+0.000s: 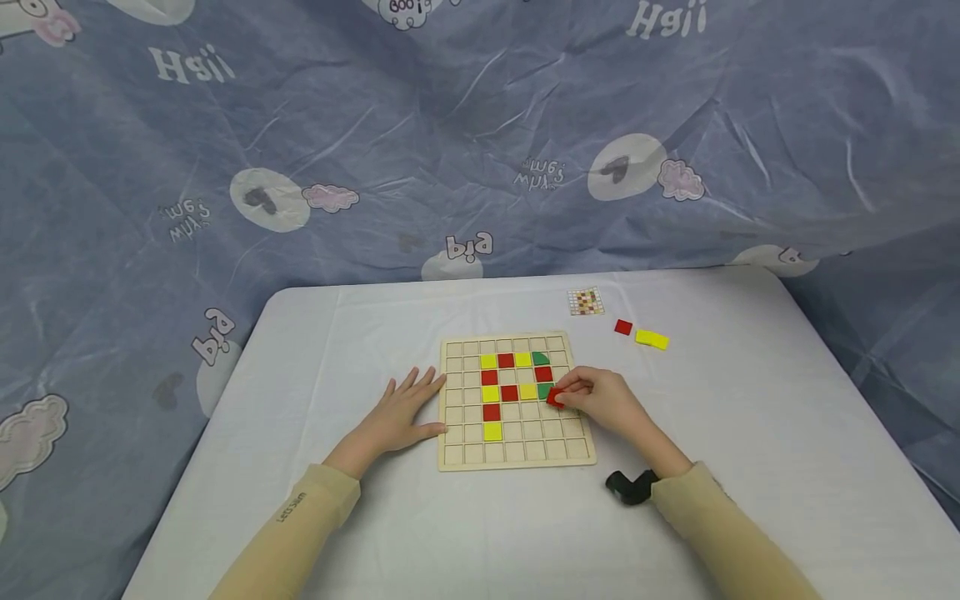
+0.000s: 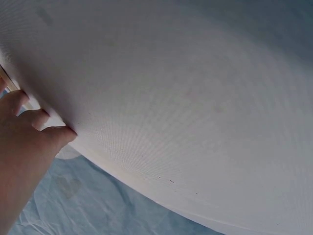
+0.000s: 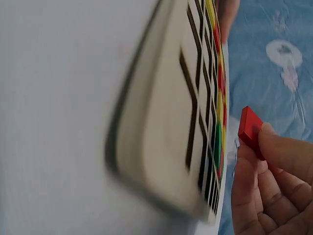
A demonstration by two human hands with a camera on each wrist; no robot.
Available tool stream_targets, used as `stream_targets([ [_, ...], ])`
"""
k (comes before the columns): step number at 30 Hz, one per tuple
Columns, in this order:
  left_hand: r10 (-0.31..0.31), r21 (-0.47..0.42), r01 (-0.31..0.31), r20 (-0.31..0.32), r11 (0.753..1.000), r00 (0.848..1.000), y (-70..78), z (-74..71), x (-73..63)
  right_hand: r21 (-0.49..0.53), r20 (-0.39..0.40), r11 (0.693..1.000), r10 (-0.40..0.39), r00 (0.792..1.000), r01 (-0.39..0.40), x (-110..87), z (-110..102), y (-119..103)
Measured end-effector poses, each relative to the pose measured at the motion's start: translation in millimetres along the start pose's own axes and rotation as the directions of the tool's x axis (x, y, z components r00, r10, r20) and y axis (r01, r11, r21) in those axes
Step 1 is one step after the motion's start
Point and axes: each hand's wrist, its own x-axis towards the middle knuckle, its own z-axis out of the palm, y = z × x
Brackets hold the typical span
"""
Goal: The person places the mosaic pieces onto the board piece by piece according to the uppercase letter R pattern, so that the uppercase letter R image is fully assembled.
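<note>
A wooden grid board (image 1: 465, 458) lies on the white table, with red and yellow square tiles and green rounded tiles set in its cells. Between thumb and fingers, my right hand (image 1: 603, 402) pinches a red square tile (image 3: 251, 129) over the board's right side, close to the lower green tile (image 1: 545, 391). In the right wrist view the red tile is held up on edge beside the board. My left hand (image 1: 397, 418) lies with fingers spread, its fingertips and thumb at the board's left edge. The left wrist view shows that hand (image 2: 29, 132) on the table.
A small pattern card (image 1: 586, 302) lies beyond the board. To its right are a loose red tile (image 1: 623, 327) and yellow tiles (image 1: 652, 339). A black curved object (image 1: 630, 487) sits by the right sleeve. A blue printed cloth (image 1: 480, 167) hangs behind the table.
</note>
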Motion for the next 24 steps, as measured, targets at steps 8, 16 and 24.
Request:
stream_targets([
  [8, -0.005, 0.001, 0.005, 0.006, 1.0, 1.0, -1.2, 0.9, -0.3, 0.036, 0.088, 0.998, -0.048, 0.995, 0.045, -11.0, 39, -24],
  [16, -0.004, 0.01, 0.004, 0.012, 1.0, 1.0, -1.9, 1.1, 1.1, 0.048, 0.128, 0.988, -0.153, 0.98, 0.148, -19.7, 63, -38],
  [24, -0.003, 0.001, 0.003, 0.005, 1.0, 1.0, 0.0, 0.1, 0.7, -0.013, 0.154, 0.977, -0.207, 0.966, 0.211, -22.3, 78, -42],
])
